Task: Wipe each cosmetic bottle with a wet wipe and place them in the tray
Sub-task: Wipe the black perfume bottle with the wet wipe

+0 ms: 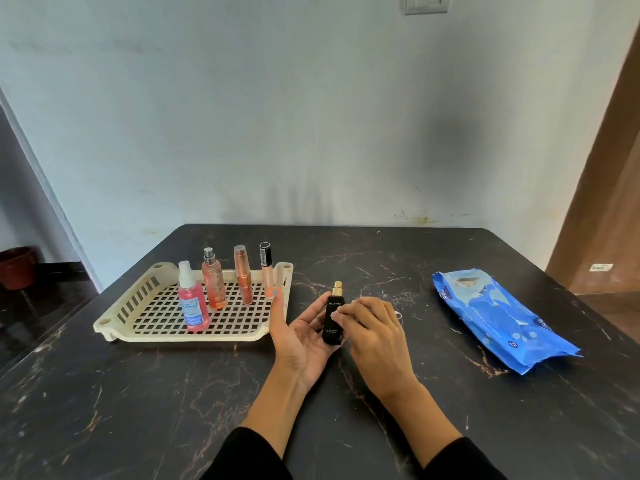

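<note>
Black bottle (333, 318) upright in my left hand (304, 336), just right of the tray (114, 323). Left fingers curl round its back and side, so the hand is grasping it. My right hand (372, 336) is at the bottle's front, fingertips (337, 315) bunched against the label. I judge they pinch a small piece of wipe, but only a pale scrap shows between them; I cannot tell for sure.

Tray holds four items, all standing: pink spray (192, 299) nearest the tray's front, peach bottle (214, 280) behind it, lipstick (243, 275) and a slim gloss tube (266, 270) toward the tray's right rim. Wipe pack (498, 317) lies well right of the tray, past my hands. By my reckoning this bottle is the last one; wiping is in hand, placing not yet done.

Risks:
- A wet bottle is slick; with a loose left hold, the rubbing push could slip it out onto the table (138, 410).
- The gloss tube and lipstick are tall and narrow on an open grid. Setting the bottle in beside them could knock one over.
- Pressing on the gold nozzle (337, 287) could fire the spray.

Hard to make out: the wipe itself, the bottle's back, the lower label text, and a small white thing on the table behind my right hand. Both sleeves are cut off at the picture's edge.
</note>
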